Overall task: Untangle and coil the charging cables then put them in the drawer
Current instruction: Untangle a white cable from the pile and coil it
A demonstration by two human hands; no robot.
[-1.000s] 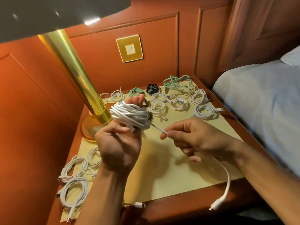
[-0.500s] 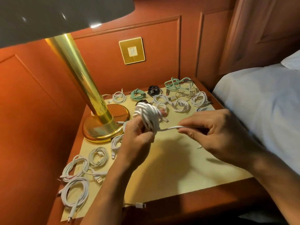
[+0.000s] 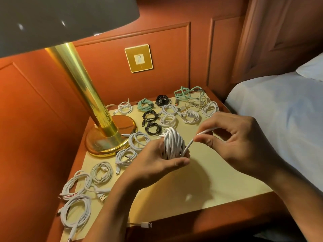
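Note:
My left hand (image 3: 157, 161) holds a thick white cable coil (image 3: 172, 144) wound around its fingers, above the middle of the nightstand. My right hand (image 3: 234, 144) pinches the loose end of that same white cable (image 3: 201, 134) just right of the coil. Several coiled cables lie on the cream mat (image 3: 192, 189): white coils (image 3: 189, 116) and black coils (image 3: 152, 122) at the back, a teal coil (image 3: 145, 103) and a loose teal tangle (image 3: 187, 92) at the far edge, more white coils (image 3: 76, 210) at the front left. No drawer is visible.
A brass lamp (image 3: 97, 109) with a wide base stands at the left of the nightstand, its grey shade overhead. A white plug (image 3: 146, 225) hangs at the front edge. A bed (image 3: 279, 119) lies close on the right. Wood panelling with a gold switch plate (image 3: 139, 58) is behind.
The coil and my left hand have dropped lower and turned. My right hand has wound the trailing cable up, so the dangling end seen earlier is gone. The view shifted downward.

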